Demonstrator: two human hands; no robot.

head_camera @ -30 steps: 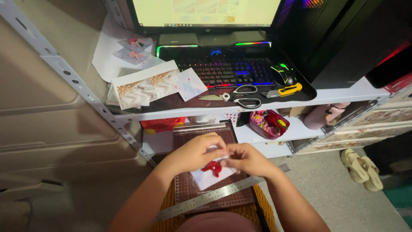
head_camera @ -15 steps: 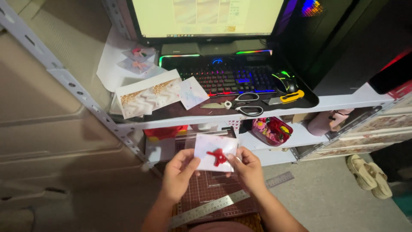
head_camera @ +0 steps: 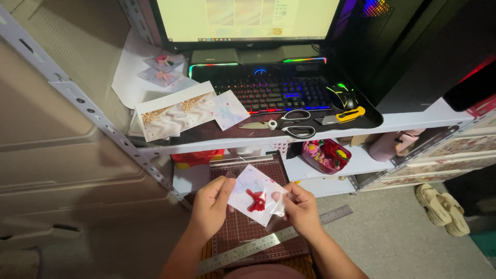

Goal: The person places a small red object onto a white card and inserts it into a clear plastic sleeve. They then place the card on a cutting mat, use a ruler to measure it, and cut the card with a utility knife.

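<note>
Lower now than half a second ago sits the small white card (head_camera: 257,194), which had been lifted up toward the shelf edge; a second back it lay low over the mat. It carries a red bow-shaped piece (head_camera: 256,200) at its middle and seems to sit inside a clear plastic sleeve (head_camera: 279,208), tilted like a diamond. Left hand (head_camera: 211,205) pinches the card's left edge, thumb on top and fingers tucked behind. Right hand (head_camera: 301,208) grips the lower right corner, thumb pressed on the sleeve, fingers curled shut around it. Both hands are holding the same card, up off the surface.

Right beneath it is a dark red cutting mat (head_camera: 243,232) with a fine grid, and a steel ruler (head_camera: 274,239) lies slantwise across the mat's near edge. Just behind, on the low white shelf (head_camera: 356,164), a tray of small pink and red pieces (head_camera: 326,155) stands to the right.

Up on the desk board, black-handled scissors (head_camera: 289,123) lie beside a yellow utility knife (head_camera: 342,114), in front of a backlit keyboard (head_camera: 281,92) and a mouse (head_camera: 343,96). To the left rest printed cards (head_camera: 178,111) and two more bagged bows (head_camera: 163,68). A lit monitor (head_camera: 248,18) stands at the back. A pair of sandals (head_camera: 444,209) sits on the floor, far right.
</note>
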